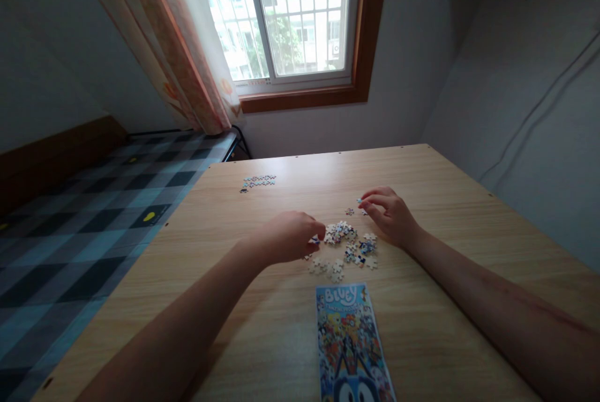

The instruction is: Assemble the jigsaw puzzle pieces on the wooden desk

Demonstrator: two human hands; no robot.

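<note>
My left hand (296,236) curls over the left edge of a pile of jigsaw pieces (340,232), with a dark blue and white jigsaw piece (315,241) showing between finger and thumb. Right of the pile, my right hand (390,214) is bent in a pinch with a small light-blue jigsaw piece (360,201) at its fingertips. Close by those fingertips lies a loose piece (349,211). Several blue pieces (367,247) lie below the pile, and pale, blank-looking pieces (335,270) are spread nearer to me.
A Bluey puzzle box or picture sheet (352,342) lies at the front of the wooden table (445,302). Joined pieces form two rows (260,180) at the far left, beside a dark piece (244,190). A bed with checked bedding (94,227) stands left, below a curtained window (300,20).
</note>
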